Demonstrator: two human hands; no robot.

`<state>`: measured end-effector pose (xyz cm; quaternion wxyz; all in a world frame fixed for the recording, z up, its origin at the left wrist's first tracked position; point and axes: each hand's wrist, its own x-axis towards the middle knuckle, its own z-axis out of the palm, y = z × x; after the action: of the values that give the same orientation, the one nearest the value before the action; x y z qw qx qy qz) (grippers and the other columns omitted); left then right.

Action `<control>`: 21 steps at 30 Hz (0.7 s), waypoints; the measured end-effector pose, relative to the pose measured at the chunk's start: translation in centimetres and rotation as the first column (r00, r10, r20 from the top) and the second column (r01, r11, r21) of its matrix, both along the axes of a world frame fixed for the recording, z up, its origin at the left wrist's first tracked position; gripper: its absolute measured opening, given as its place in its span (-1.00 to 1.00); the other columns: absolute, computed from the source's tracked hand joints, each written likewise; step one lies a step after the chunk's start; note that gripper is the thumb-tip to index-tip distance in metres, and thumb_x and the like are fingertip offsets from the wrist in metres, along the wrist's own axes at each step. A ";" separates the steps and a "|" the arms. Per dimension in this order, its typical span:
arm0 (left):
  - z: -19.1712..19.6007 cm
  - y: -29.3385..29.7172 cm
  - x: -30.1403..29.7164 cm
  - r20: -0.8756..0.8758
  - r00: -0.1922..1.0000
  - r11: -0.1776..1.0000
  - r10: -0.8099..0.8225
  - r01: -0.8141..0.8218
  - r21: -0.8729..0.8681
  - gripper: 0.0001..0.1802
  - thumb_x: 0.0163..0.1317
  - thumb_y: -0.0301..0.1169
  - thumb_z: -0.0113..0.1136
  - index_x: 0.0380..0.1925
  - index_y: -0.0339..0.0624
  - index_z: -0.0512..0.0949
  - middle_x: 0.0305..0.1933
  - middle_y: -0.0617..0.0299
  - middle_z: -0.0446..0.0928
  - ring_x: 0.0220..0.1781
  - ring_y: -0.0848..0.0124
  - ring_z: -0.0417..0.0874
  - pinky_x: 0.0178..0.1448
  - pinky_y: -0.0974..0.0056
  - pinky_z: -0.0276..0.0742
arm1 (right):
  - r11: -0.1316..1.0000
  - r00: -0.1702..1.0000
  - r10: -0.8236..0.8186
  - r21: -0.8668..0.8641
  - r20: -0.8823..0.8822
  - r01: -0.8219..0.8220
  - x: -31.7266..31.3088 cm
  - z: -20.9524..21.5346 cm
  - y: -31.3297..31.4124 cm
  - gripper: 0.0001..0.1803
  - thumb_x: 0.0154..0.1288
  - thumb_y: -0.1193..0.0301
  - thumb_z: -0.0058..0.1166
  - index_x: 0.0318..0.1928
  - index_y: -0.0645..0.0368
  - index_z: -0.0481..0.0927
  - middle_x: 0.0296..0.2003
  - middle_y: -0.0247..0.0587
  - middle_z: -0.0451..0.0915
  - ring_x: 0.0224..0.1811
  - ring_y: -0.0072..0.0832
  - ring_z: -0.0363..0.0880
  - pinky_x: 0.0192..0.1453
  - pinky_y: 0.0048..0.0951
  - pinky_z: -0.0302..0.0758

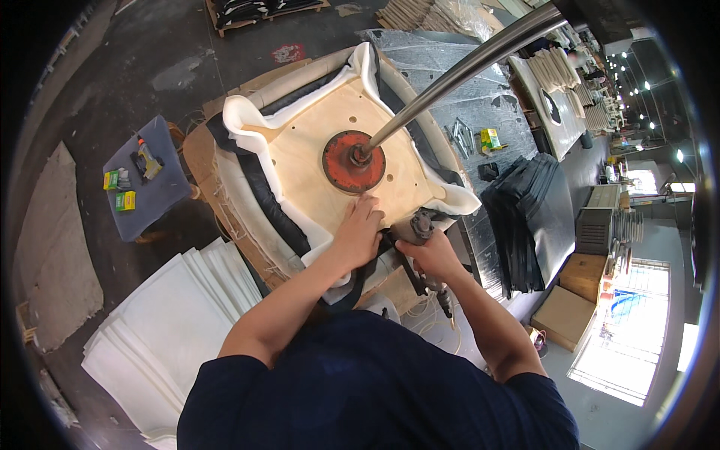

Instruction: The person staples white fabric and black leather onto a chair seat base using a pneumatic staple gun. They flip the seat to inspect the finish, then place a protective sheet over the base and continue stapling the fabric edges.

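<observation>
A plywood seat board lies with white foam curling up around its edges and a dark cover below. The red round plate of a steel press rod rests on the board's middle. At the near edge, my left hand has its fingers bent over the wood, gripping the black cover that hangs beneath the palm. Just right of it, my right hand is wrapped round an air staple gun, its head at the board's near right edge. The gun's nose is hidden.
A padded ring surrounds the work. Left stands a small grey-topped table with a yellow-grey tool and small boxes. White sheets are stacked near left. Black sheets lie right, beside a staple box. An air hose trails below.
</observation>
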<state>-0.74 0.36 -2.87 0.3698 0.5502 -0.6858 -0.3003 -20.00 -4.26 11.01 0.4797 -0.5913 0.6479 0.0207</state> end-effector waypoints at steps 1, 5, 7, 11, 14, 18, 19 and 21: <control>1.4 1.4 -0.5 0.031 0.999 0.999 0.005 -0.007 0.051 -0.39 0.26 -0.39 0.47 0.31 -0.28 0.56 0.65 -0.18 0.31 0.81 -0.21 0.14 0.85 -0.21 0.05 | 0.998 0.998 -0.055 0.005 0.034 0.055 -0.8 -0.1 0.4 -0.66 0.39 0.26 0.53 -0.08 0.29 0.76 -0.49 -0.26 0.72 -0.61 -0.52 0.66 -0.49 -0.36 0.55; 2.4 2.9 -1.2 0.196 0.976 0.982 0.090 -0.120 0.144 -0.04 0.24 -0.22 0.57 0.61 -0.19 0.36 0.82 -0.03 0.09 0.89 -0.07 -0.01 0.89 -0.20 -0.10 | 0.999 0.997 -0.023 0.038 0.068 0.020 -0.3 0.6 0.6 -0.65 0.40 0.24 0.54 -0.09 0.29 0.77 -0.49 -0.26 0.74 -0.61 -0.53 0.67 -0.48 -0.37 0.57; 2.3 2.7 -1.6 0.202 0.974 0.978 0.106 -0.139 0.156 -0.06 0.25 -0.22 0.54 0.61 -0.16 0.37 0.83 0.02 0.09 0.89 -0.06 -0.02 0.89 -0.21 -0.11 | 0.998 0.994 -0.032 0.054 0.101 0.027 -0.1 0.6 0.9 -0.66 0.42 0.25 0.53 -0.11 0.29 0.77 -0.50 -0.27 0.72 -0.61 -0.55 0.65 -0.49 -0.38 0.56; 1.6 2.9 -2.1 0.214 0.965 0.976 0.149 -0.178 0.122 -0.12 0.28 -0.28 0.48 0.60 -0.13 0.39 0.83 0.07 0.11 0.89 -0.02 -0.01 0.90 -0.19 -0.13 | 0.998 0.999 0.002 0.063 0.037 -0.004 0.8 0.5 0.9 -0.68 0.45 0.25 0.52 -0.16 0.29 0.78 -0.55 -0.30 0.69 -0.63 -0.58 0.62 -0.53 -0.38 0.52; 0.9 3.0 -2.4 0.246 0.952 0.974 0.183 -0.210 0.087 -0.16 0.28 -0.33 0.45 0.58 -0.13 0.41 0.82 0.09 0.15 0.89 0.00 0.01 0.89 -0.18 -0.11 | 0.999 0.998 0.036 0.018 0.057 -0.037 1.4 0.3 1.1 -0.68 0.44 0.25 0.53 -0.18 0.29 0.78 -0.58 -0.32 0.67 -0.65 -0.57 0.60 -0.54 -0.38 0.50; 0.9 2.7 -2.4 0.252 0.949 0.975 0.189 -0.212 0.067 -0.20 0.29 -0.35 0.44 0.55 -0.15 0.43 0.79 0.06 0.19 0.88 -0.02 0.04 0.87 -0.18 -0.08 | 1.000 0.999 0.001 0.006 0.054 -0.001 1.8 0.1 1.0 -0.66 0.41 0.23 0.55 -0.16 0.29 0.78 -0.58 -0.31 0.68 -0.65 -0.57 0.60 -0.53 -0.37 0.51; 1.1 2.6 -2.4 0.244 0.951 0.975 0.188 -0.211 0.074 -0.21 0.29 -0.36 0.44 0.54 -0.15 0.43 0.79 0.06 0.20 0.87 -0.02 0.04 0.87 -0.18 -0.06 | 1.000 0.999 0.018 -0.018 0.050 -0.017 1.7 0.1 1.2 -0.66 0.41 0.23 0.55 -0.15 0.29 0.78 -0.57 -0.32 0.68 -0.65 -0.57 0.60 -0.52 -0.37 0.51; 1.6 2.4 -2.1 0.206 0.964 0.978 0.166 -0.188 0.090 -0.22 0.30 -0.36 0.45 0.53 -0.18 0.44 0.77 0.02 0.22 0.86 -0.05 0.07 0.86 -0.20 -0.03 | 0.998 0.996 0.027 -0.063 0.088 -0.021 1.3 -0.1 1.7 -0.65 0.40 0.23 0.56 -0.12 0.28 0.77 -0.55 -0.33 0.69 -0.64 -0.58 0.60 -0.50 -0.37 0.52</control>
<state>-2.86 2.72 -1.28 0.2949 0.6557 -0.6498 -0.2467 -18.71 -2.57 10.92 0.4894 -0.6139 0.6191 -0.0198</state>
